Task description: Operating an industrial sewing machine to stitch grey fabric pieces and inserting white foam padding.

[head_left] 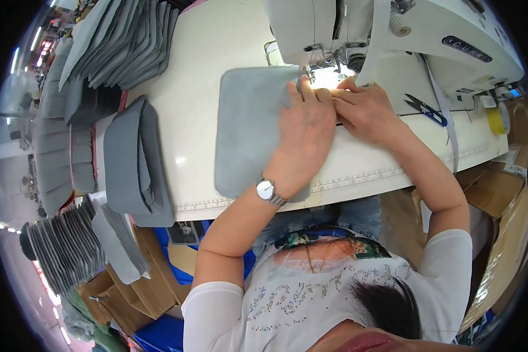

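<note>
A grey fabric panel (246, 129) with rounded corners lies flat on the white sewing table, its right edge at the lit needle area of a white sewing machine (311, 29). My left hand (308, 120) rests on the panel's right part, fingers stretched toward the presser foot (312, 76). Close beside it, my right hand (364, 108) has its fingers bent and pressed together just right of the needle area, against my left fingers. What it pinches there is hidden. A white strip (376, 44) hangs down the machine's front behind my right hand.
Blue-handled thread snips (426, 110) and a yellow tape roll (498, 120) lie to the right. Folded grey pieces (132, 164) hang over the table's left edge. Stacked grey panels (123, 44) stand at the far left. A ruler strip (364, 179) runs along the front edge, with cardboard boxes (498, 193) below right.
</note>
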`<state>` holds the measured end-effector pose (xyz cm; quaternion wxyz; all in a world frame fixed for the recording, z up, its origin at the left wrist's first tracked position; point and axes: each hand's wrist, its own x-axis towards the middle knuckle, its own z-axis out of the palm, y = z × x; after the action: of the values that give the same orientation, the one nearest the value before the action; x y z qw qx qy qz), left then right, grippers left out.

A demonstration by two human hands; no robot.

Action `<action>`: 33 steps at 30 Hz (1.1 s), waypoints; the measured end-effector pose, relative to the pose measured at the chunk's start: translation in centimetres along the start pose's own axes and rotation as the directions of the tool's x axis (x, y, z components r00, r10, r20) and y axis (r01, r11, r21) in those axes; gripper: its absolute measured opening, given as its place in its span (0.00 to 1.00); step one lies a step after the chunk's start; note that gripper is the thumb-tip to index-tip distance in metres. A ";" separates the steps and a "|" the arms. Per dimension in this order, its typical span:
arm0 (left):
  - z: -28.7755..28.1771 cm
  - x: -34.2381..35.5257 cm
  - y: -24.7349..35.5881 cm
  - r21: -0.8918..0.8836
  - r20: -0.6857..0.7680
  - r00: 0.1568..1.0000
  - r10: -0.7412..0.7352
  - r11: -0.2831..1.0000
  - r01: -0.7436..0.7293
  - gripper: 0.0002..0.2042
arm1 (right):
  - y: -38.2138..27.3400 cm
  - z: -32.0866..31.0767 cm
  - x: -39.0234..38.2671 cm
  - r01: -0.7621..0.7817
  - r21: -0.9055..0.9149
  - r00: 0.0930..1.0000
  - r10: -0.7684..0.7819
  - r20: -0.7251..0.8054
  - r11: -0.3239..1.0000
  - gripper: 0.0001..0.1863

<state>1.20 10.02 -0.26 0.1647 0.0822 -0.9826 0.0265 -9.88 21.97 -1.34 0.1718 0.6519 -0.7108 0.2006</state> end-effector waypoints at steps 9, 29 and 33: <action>-4.6 -4.5 -4.1 -0.568 0.183 0.982 0.053 0.820 0.061 0.10 | 1.1 -1.0 -1.2 -0.128 -0.003 0.990 0.127 -0.056 0.992 0.10; -7.3 -9.3 -4.3 -0.387 0.178 0.813 0.554 0.799 -0.460 0.19 | -8.6 -3.3 -4.9 0.217 0.231 0.976 -0.210 -0.056 0.948 0.13; -6.7 -9.0 -4.6 -0.463 0.086 0.875 0.477 0.797 -0.389 0.17 | -8.0 -3.9 -3.7 0.235 0.210 0.968 -0.248 0.035 0.949 0.10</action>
<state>12.50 7.38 3.24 0.0695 -0.1818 -0.9673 -0.1629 -1.60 26.57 0.62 0.1054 0.7539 -0.6062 0.2301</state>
